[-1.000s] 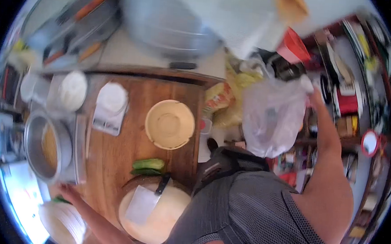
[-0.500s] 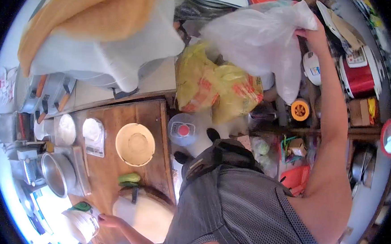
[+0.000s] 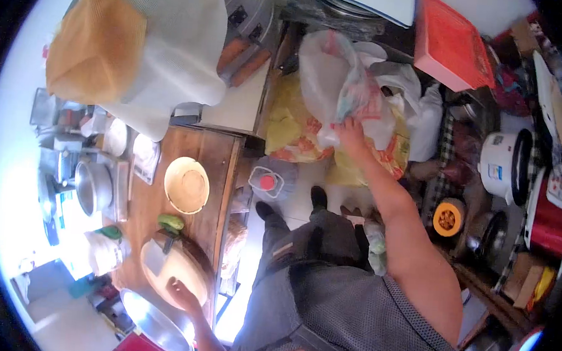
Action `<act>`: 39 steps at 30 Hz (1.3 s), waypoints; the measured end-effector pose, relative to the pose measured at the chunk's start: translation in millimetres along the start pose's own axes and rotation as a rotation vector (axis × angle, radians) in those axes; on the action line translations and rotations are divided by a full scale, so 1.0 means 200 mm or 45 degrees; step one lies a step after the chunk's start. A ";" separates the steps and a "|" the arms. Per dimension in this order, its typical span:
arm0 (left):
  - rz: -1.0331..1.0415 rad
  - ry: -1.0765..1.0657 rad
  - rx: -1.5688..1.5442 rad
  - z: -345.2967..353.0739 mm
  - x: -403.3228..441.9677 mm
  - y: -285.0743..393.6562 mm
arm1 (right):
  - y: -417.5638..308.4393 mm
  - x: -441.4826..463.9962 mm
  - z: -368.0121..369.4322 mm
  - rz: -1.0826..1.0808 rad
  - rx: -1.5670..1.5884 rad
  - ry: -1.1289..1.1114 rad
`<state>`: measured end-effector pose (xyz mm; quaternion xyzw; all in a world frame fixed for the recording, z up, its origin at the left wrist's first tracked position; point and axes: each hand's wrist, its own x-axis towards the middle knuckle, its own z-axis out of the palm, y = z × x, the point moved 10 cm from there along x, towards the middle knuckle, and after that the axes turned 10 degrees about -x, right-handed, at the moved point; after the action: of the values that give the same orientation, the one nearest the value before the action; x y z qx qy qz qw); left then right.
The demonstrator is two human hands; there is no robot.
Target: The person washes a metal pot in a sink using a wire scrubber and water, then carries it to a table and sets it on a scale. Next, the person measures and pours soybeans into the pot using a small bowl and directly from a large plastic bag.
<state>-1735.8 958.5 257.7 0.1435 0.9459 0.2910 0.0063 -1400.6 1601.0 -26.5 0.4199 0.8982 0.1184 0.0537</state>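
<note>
My right hand (image 3: 350, 133) is closed on a thin clear plastic bag (image 3: 329, 75), which lies over yellow bags (image 3: 289, 121) with red print. My left hand (image 3: 182, 293) is over the round cutting board (image 3: 191, 270), with its fingers curled; whether anything is in them is too small to tell. A cleaver (image 3: 156, 255) lies flat on the board. Beside the board is a green cucumber piece (image 3: 171, 222). Farther along the wooden table (image 3: 214, 165) are a cream-coloured bowl (image 3: 187, 185) and a white scale (image 3: 145, 157).
A metal basin (image 3: 156, 321) is at the lower left. Metal pots stand along the table's far side. A red basket (image 3: 453, 44), a white cooker (image 3: 504, 165) and a cut pumpkin (image 3: 448, 218) are on the right. A capped plastic jug (image 3: 271, 180) stands on the floor.
My right hand has lowered the clear bag onto the yellow bags. My left hand has come away from the white container and moved over the cutting board. The view has shifted.
</note>
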 end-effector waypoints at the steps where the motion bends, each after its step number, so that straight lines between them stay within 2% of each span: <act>1: 0.027 -0.068 0.017 0.02 -0.08 0.05 | -0.07 0.03 -0.04 -0.020 0.022 0.011; 3: 0.021 -0.176 0.017 0.08 -0.23 0.11 | -0.30 0.03 -0.06 -0.254 0.192 -0.378; 4: -0.012 -0.216 -0.002 0.11 -0.29 0.12 | -0.34 0.05 -0.12 -0.275 0.203 -0.365; 6: 0.034 -0.269 0.024 0.16 -0.42 0.04 | -0.43 0.09 -0.11 -0.378 0.122 -0.557; 7: 0.126 -0.301 0.047 0.17 -0.47 0.06 | -0.48 0.12 -0.05 -0.394 0.129 -0.549; 8: 0.218 -0.335 0.070 0.19 -0.53 0.07 | -0.49 0.18 -0.03 -0.291 0.205 -0.313; 9: 0.188 -0.348 0.077 0.21 -0.58 -0.01 | -0.47 0.25 -0.04 -0.185 0.279 -0.074; 10: 0.147 -0.365 0.090 0.23 -0.63 0.02 | -0.49 0.30 -0.01 -0.206 0.286 -0.073; 11: -0.022 -0.374 -0.015 0.23 -0.69 0.00 | -0.50 0.36 0.03 -0.175 0.398 -0.092; 12: 0.028 -0.431 0.026 0.24 -0.70 0.18 | -0.54 0.41 0.09 -0.165 0.456 -0.104; 14: 0.118 -0.450 0.067 0.27 -0.78 0.10 | -0.60 0.52 0.21 -0.182 0.517 -0.118; 16: -0.094 -0.458 0.009 0.27 -0.86 0.02 | -0.64 0.58 0.42 -0.085 0.811 -0.261; 18: -0.151 -0.450 0.013 0.28 -0.90 0.04 | -0.59 0.54 0.34 0.079 0.988 -0.226; 20: -0.416 -0.486 -0.149 0.32 -0.95 -0.03 | -0.67 0.46 0.07 -0.176 0.295 -0.206; 22: -0.445 -0.577 -0.230 0.39 -1.00 -0.07 | -0.73 0.37 0.13 -0.355 0.005 0.207; 23: -0.606 -0.648 -0.299 0.43 -1.03 -0.08 | -0.72 0.37 0.11 -0.344 0.092 -0.159; 25: -0.820 -0.739 -0.521 0.53 -1.06 -0.06 | -0.70 0.27 -0.03 -0.390 0.108 -0.514; 26: -0.763 -0.757 -0.570 0.59 -1.08 -0.10 | -0.68 0.23 -0.10 -0.429 0.072 -0.496; 27: -0.845 -0.860 -0.611 0.65 -1.09 -0.07 | -0.67 0.19 -0.17 -0.468 0.035 -0.478; 28: -0.925 -0.971 -0.652 0.69 -1.09 -0.04 | -0.69 0.14 -0.33 -0.504 0.255 -0.452; 29: -0.844 -1.111 -0.878 0.81 -1.17 -0.11 | -0.73 0.12 -0.46 -0.536 0.475 -0.428; 30: -0.836 -1.111 -0.902 0.81 -1.15 -0.13 | -0.80 0.10 -0.49 -0.530 0.681 -0.429; 32: -0.570 -1.347 -0.804 0.82 -1.10 -0.11 | -1.00 0.06 -0.54 -0.486 1.135 -0.509; 33: -0.324 -1.419 -1.020 0.86 -1.12 -0.23 | -1.13 0.04 -0.58 -0.438 1.384 -0.583; 34: -0.303 -1.458 -1.028 0.86 -1.07 -0.24 | -1.28 0.04 -0.52 -0.352 1.378 -0.641; 36: -0.781 -1.481 -1.055 0.85 -0.97 -0.36 | -1.54 0.02 -0.58 -0.216 1.490 -0.813; 37: -0.876 -1.464 -1.025 0.83 -0.89 -0.39 | -1.68 -0.01 -0.64 -0.144 1.544 -0.932; 38: -0.825 -1.568 -0.992 0.83 -0.84 -0.43 | -1.81 -0.03 -0.69 -0.062 1.598 -1.049; 39: -0.793 -1.556 -0.985 0.82 -0.78 -0.50 | -1.93 -0.06 -0.67 0.009 1.699 -1.147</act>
<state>-1597.1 926.7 55.2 -0.0060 0.6029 0.4541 0.6559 -1706.5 1330.4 2.3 0.3737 0.6703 -0.6237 0.1481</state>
